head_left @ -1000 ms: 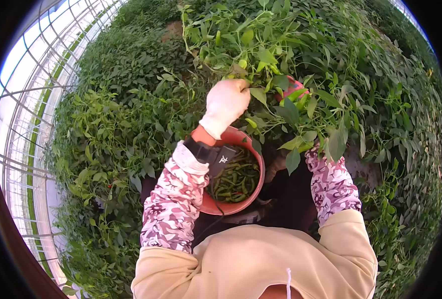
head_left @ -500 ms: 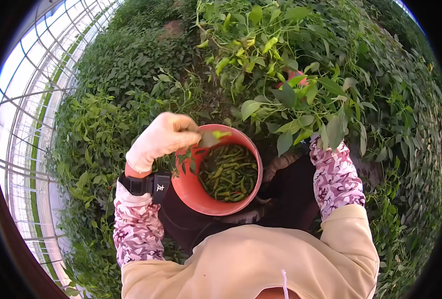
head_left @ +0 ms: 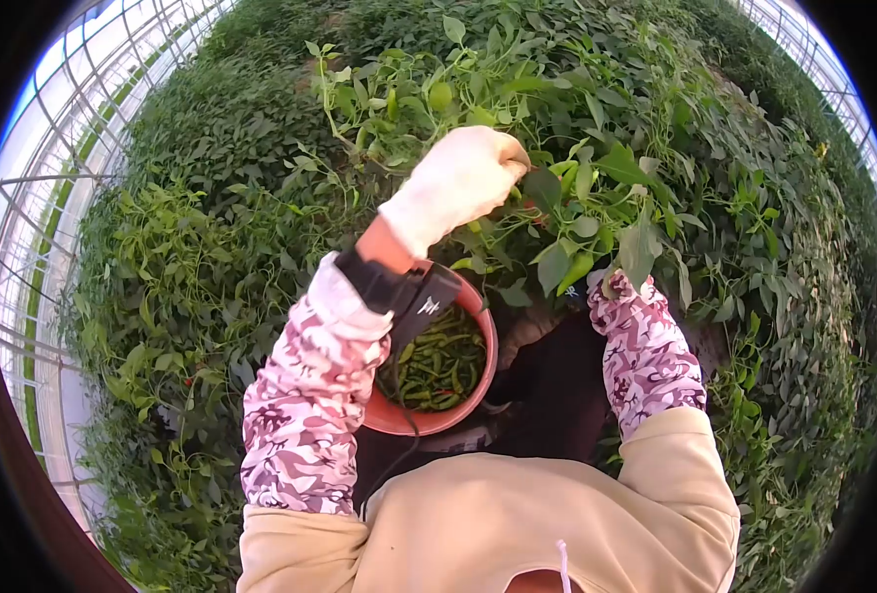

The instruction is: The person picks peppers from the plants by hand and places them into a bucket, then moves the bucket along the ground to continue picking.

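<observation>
My left hand (head_left: 458, 188), in a pale glove, reaches over the bucket to a leafy pepper plant (head_left: 577, 188). Its fingers are curled together at the leaves, and what is between them is hidden. Foliage covers nearly all of my right hand; only a trace of reddish glove shows among the leaves, and its fingers cannot be seen. The right patterned sleeve (head_left: 651, 351) runs up under that plant. Below my left wrist stands a red bucket (head_left: 488, 371), partly covered by the forearm. Inside lie many green peppers (head_left: 438, 366), with a bit of red among them.
Dense pepper plants (head_left: 181, 247) grow on both sides and ahead. A greenhouse frame (head_left: 38, 188) with pale sheeting curves along the left edge. My dark-clothed legs (head_left: 567, 385) are bent around the bucket. A black device is strapped to my left wrist, with a cable hanging from it.
My left hand has moved from the bucket's rim, where it held a leaf and a small green piece, up and right into the plant. That leaf is no longer visible in it.
</observation>
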